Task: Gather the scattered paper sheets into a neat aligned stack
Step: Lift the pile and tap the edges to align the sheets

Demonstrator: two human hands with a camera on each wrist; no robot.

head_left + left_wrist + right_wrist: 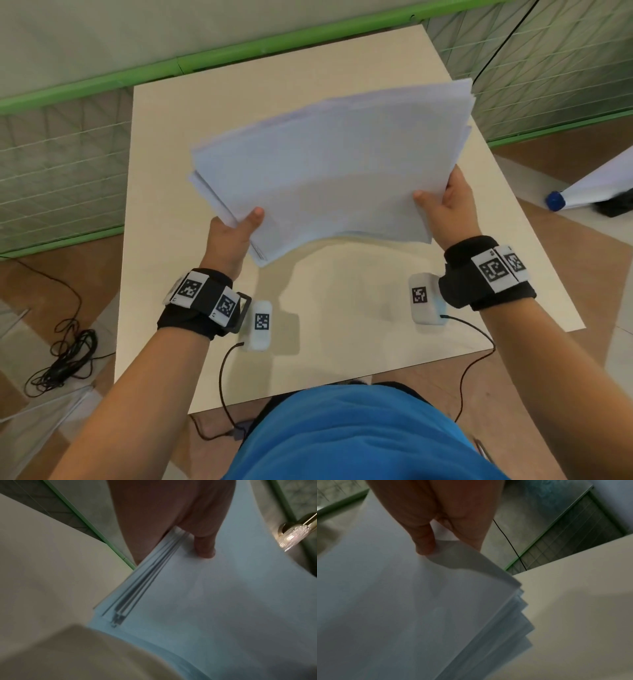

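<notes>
A bundle of white paper sheets (329, 164) hangs in the air above the beige table (164, 144), bowed in the middle. My left hand (236, 229) pinches its near left corner, thumb on top. My right hand (448, 202) pinches the near right edge, thumb on top too. The sheet edges are stepped and uneven at the left side (145, 580) and at the right corner (520, 612). In the left wrist view my left thumb (204, 547) presses on the top sheet. In the right wrist view my right thumb (424, 539) pinches the sheets (402, 601).
A green-framed mesh fence (61, 164) runs behind and left of the table. A tangle of black cable (65, 359) lies on the floor at the left. A white sheet with a blue cap (555, 200) sits on the floor at the right.
</notes>
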